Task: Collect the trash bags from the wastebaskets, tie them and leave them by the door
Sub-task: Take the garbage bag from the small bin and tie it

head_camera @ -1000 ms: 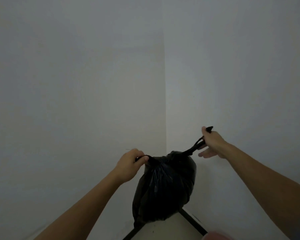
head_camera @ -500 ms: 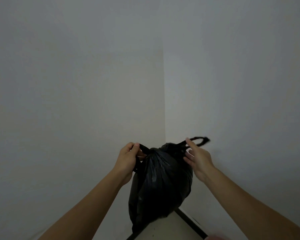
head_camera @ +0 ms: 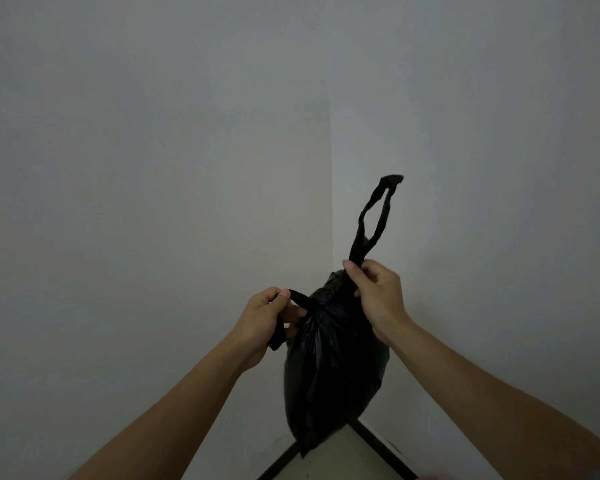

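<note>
A black trash bag (head_camera: 329, 372) hangs in the air in front of me, gathered at its neck. My left hand (head_camera: 267, 320) grips the bag's left handle strap, whose end hangs down past my palm. My right hand (head_camera: 378, 296) pinches the base of the right handle loop (head_camera: 374, 216), which stands up above my fingers against the wall. The bag's bottom dangles just above the floor corner.
Two plain pale walls meet in a corner (head_camera: 330, 202) straight ahead. A dark baseboard (head_camera: 378, 445) runs along the bottom of both walls, with a small patch of light floor (head_camera: 329, 459) between them.
My right hand has closed on the base of the right handle, and the loop now stands upright instead of lying sideways. Both hands have drawn closer to the bag's neck.
</note>
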The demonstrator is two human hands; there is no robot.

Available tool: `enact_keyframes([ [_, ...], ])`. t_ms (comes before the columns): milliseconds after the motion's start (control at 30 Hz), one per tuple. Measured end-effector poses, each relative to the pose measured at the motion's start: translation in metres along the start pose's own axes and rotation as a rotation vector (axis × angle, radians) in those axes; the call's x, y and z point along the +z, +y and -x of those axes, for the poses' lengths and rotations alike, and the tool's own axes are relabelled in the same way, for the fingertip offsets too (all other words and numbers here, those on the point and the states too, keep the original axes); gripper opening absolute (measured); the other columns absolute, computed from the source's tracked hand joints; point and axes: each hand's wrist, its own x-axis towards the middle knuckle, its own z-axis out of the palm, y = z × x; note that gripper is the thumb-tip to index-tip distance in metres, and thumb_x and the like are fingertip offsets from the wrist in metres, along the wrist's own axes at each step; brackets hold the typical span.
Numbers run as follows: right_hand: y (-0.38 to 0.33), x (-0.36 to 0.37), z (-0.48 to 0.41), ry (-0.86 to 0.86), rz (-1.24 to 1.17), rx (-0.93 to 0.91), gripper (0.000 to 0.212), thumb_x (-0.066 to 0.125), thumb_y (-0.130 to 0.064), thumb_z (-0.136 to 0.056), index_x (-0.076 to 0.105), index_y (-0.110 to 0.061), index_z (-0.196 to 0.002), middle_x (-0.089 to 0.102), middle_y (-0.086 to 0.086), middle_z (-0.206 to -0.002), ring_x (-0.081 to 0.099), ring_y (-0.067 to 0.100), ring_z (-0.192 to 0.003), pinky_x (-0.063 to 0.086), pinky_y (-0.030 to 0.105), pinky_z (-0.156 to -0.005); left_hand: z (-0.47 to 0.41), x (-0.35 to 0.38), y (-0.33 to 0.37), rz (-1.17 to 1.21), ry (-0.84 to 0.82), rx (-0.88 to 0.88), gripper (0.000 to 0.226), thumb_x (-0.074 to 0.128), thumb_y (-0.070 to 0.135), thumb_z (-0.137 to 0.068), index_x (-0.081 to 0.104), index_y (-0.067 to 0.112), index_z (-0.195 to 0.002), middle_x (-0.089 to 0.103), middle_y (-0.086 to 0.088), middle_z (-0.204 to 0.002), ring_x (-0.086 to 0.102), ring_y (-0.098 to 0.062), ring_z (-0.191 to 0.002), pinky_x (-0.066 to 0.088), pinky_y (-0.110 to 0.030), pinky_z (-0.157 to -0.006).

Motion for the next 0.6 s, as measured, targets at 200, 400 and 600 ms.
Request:
enact_keyframes([
  [200, -0.027, 0.005, -0.017, -0.142, -0.406, 0.144, 0.015, 0.054, -0.016, -0.098, 0.065, -0.008, -0.099, 0.075, 0.008, -0.099, 0.072, 0.021, -0.095, 0.046, 0.021, -0.055, -0.002, -0.027, 0.002, -0.25, 0.04, -0.008, 0.027, 0.049, 0.025, -0.1, 0.058, 0.006, -0.083, 0.039, 0.0, -0.048, 0.041, -0.017, -0.04, 0.036, -0.025, -0.043],
  [400, -0.041, 0.006, -0.035, -0.129, -0.388, 0.129, 0.013, 0.057, -0.018, -0.096, 0.068, -0.01, -0.098, 0.075, 0.005, -0.084, 0.071, 0.017, -0.082, 0.044, 0.02, -0.051, -0.009, -0.048, 0.02, -0.221, 0.015, -0.008, 0.014, 0.057, 0.016, -0.096, 0.066, 0.007, -0.09, 0.05, -0.003, -0.059, 0.044, -0.014, -0.046, 0.036, -0.024, -0.045],
  [600, -0.034, 0.006, -0.04, -0.28, 0.124, 0.099, 0.022, 0.059, -0.025, -0.095, 0.072, -0.008, -0.088, 0.048, -0.008, -0.048, 0.052, 0.009, -0.05, 0.033, 0.016, -0.04, -0.01, -0.065, 0.051, -0.168, 0.068, 0.111, 0.013, 0.068, -0.009, -0.08, 0.066, 0.004, -0.082, 0.06, -0.011, -0.065, 0.052, -0.019, -0.051, 0.044, -0.028, -0.049],
])
